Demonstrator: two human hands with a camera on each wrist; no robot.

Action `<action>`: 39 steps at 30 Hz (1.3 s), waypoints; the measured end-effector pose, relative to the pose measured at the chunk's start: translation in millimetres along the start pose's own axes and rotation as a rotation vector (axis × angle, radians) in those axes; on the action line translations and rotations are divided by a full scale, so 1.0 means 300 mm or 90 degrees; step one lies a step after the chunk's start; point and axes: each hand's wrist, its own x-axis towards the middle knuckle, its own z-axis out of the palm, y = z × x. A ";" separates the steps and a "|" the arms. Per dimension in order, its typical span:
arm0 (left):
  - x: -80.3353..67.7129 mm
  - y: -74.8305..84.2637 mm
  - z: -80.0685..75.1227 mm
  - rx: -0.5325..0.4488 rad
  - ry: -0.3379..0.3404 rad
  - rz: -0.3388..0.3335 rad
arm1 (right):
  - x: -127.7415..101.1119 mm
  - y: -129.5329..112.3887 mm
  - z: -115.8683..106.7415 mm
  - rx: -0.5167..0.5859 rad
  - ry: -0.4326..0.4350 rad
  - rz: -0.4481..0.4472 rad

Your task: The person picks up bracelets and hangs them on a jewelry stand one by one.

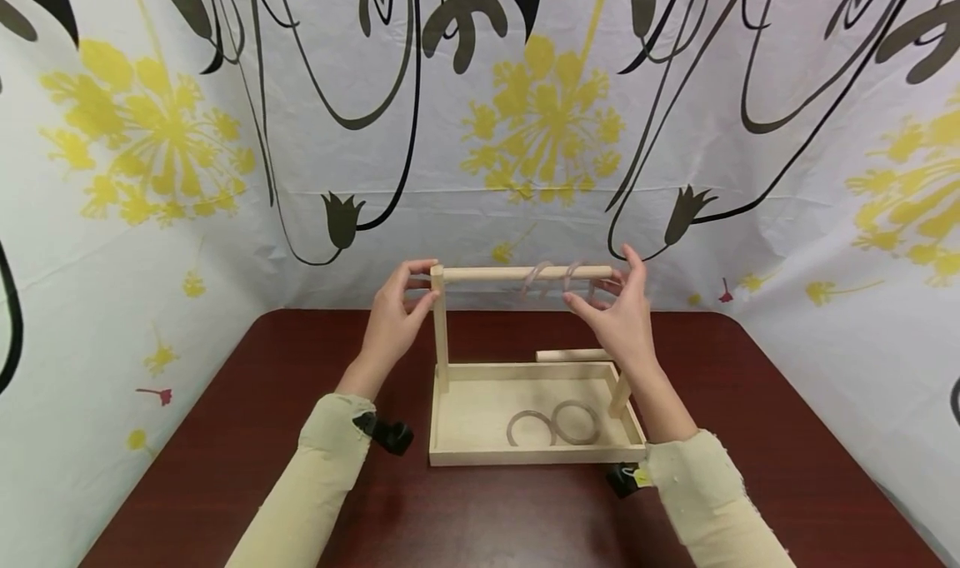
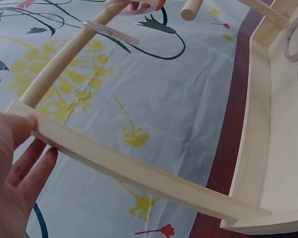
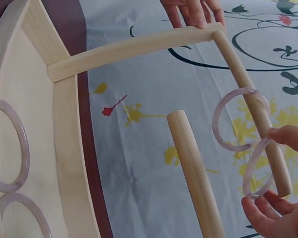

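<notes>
Wooden rod (image 1: 517,274): steady its post end with your left hand (image 1: 397,314) while your right hand (image 1: 618,314) pinches the ring (image 3: 258,168), sliding it squarely

The top of the wooden post (image 1: 439,318) is held by the left hand (image 1: 395,314); a clear ring (image 1: 576,278) on the rod (image 1: 525,273) is pinched by the right hand (image 1: 618,314).

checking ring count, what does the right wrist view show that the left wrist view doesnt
Only the right wrist view shows the right hand pinching a translucent pink plastic ring on the round wooden rod, with a second hanging ring beside it. Only the left wrist view shows the left hand up close, gripping the flat wooden upright post at its top. Both show the shallow wooden tray with two rings lying inside.
</notes>
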 end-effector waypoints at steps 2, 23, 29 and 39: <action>-0.012 0.004 0.002 0.045 0.005 0.018 | -0.002 0.004 0.002 0.012 -0.005 0.007; -0.211 0.019 0.187 0.394 -0.224 0.136 | -0.040 0.055 -0.073 -0.026 -0.026 0.038; -0.229 0.014 0.242 0.347 -0.352 0.047 | -0.065 0.093 -0.125 -0.061 -0.042 0.042; -0.246 -0.020 0.321 0.247 -0.482 -0.020 | -0.112 0.156 -0.166 -0.144 -0.103 0.027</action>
